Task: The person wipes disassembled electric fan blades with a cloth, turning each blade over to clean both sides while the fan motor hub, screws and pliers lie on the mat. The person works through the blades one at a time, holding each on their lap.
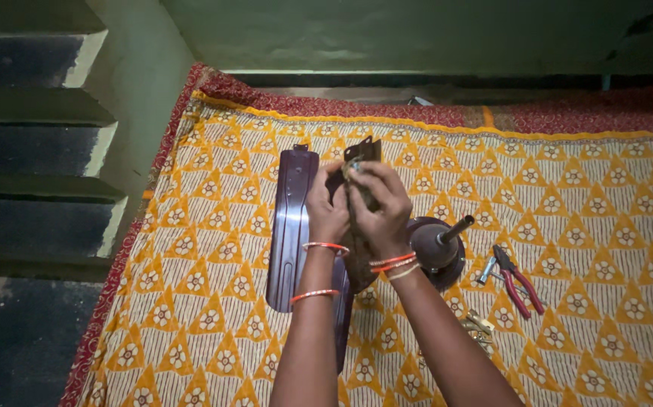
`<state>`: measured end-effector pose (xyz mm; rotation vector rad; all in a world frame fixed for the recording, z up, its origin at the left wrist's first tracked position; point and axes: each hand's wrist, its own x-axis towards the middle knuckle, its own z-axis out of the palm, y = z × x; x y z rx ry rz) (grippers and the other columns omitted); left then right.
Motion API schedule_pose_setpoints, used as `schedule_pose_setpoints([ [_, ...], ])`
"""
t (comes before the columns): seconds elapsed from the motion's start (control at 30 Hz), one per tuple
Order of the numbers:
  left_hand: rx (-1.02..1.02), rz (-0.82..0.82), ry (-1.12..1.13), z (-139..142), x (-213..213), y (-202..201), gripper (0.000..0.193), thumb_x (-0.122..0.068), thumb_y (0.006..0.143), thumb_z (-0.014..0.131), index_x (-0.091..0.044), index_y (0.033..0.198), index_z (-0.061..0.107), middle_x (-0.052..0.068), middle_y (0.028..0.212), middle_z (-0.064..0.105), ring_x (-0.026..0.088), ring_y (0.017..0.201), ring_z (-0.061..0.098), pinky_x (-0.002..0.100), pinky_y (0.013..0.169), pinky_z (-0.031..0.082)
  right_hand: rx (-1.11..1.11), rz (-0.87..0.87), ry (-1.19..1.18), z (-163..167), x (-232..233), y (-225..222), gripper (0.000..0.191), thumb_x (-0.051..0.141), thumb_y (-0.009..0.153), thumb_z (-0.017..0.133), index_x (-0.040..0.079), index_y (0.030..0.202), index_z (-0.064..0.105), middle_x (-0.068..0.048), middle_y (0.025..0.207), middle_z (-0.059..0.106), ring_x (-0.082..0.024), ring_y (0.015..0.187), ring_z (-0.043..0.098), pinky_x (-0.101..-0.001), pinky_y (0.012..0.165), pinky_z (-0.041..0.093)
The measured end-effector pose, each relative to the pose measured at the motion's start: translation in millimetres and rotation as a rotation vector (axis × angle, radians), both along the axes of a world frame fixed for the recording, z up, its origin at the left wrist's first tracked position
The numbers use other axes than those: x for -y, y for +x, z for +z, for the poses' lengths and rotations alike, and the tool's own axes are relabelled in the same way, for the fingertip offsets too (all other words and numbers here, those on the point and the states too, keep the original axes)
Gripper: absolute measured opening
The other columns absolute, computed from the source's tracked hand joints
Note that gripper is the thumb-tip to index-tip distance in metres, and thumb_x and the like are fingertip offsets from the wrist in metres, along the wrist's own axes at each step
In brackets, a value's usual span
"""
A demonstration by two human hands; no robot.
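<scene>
Both hands up over the orange patterned cloth (pixel 582 226). Left hand (pixel 326 211) and right hand (pixel 377 203) closed together around a dark fan blade (pixel 362 151), held upright-ish, its bracket end poking above the fingers. Another dark purple blade (pixel 290 218) lies flat just left of the wrists. Fan motor (pixel 435 249) with shaft sits right of the hands; red-handled pliers (pixel 518 280) beside it. Steps (pixel 32 143) at far left.

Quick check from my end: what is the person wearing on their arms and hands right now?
Both forearms are bare, no sleeves or gloves. The left hand has two thin orange-red bangles, one at the wrist and one further down the forearm. The right hand has a cluster of orange-red and pale bangles at the wrist.
</scene>
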<state>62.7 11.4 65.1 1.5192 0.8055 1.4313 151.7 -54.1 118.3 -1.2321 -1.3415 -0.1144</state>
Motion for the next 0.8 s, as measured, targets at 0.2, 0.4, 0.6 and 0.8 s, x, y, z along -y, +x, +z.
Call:
schedule_pose_setpoints([
  [0.2,0.026,-0.152,-0.043,-10.2,0.5,0.7,0.036,0.001,0.096,0.061,0.001,0.131,0.060,0.011,0.122,0.070,0.017,0.115,0.065,0.030,0.100,0.052,0.000,0.039,0.005,2.8,9.1,1.5,0.033,-0.001,0.083,0.081,0.008,0.115,0.076,-0.010,0.119,0.070,-0.026,0.110,0.071,-0.0352,0.095,0.059],
  [0.4,0.193,-0.424,-0.225,-20.4,3.9,-2.8,0.055,0.001,0.086,0.054,0.000,0.141,0.052,0.010,0.131,0.063,0.017,0.121,0.061,0.030,0.103,0.050,0.075,0.090,0.020,2.6,7.0,-1.9,0.035,0.000,0.085,0.078,0.008,0.119,0.075,-0.011,0.119,0.069,-0.026,0.110,0.071,-0.0351,0.095,0.060],
  [0.6,0.447,-0.653,-0.411,-37.1,1.6,-28.2,0.046,-0.005,0.092,0.053,0.001,0.137,0.057,0.009,0.118,0.065,0.018,0.107,0.062,0.032,0.092,0.050,0.056,-0.013,0.056,-17.3,12.5,-16.8,0.029,0.004,0.090,0.075,0.005,0.119,0.074,-0.013,0.115,0.071,-0.029,0.108,0.070,-0.0380,0.093,0.059],
  [0.8,0.110,-0.255,-0.047,-25.8,-6.8,-32.2,0.040,-0.034,0.106,0.058,-0.006,0.135,0.060,0.002,0.119,0.068,0.014,0.108,0.063,0.031,0.098,0.049,0.098,0.013,-0.061,-51.1,16.7,-21.8,0.036,0.002,0.082,0.076,0.006,0.118,0.075,-0.013,0.113,0.071,-0.031,0.106,0.069,-0.0395,0.093,0.057],
])
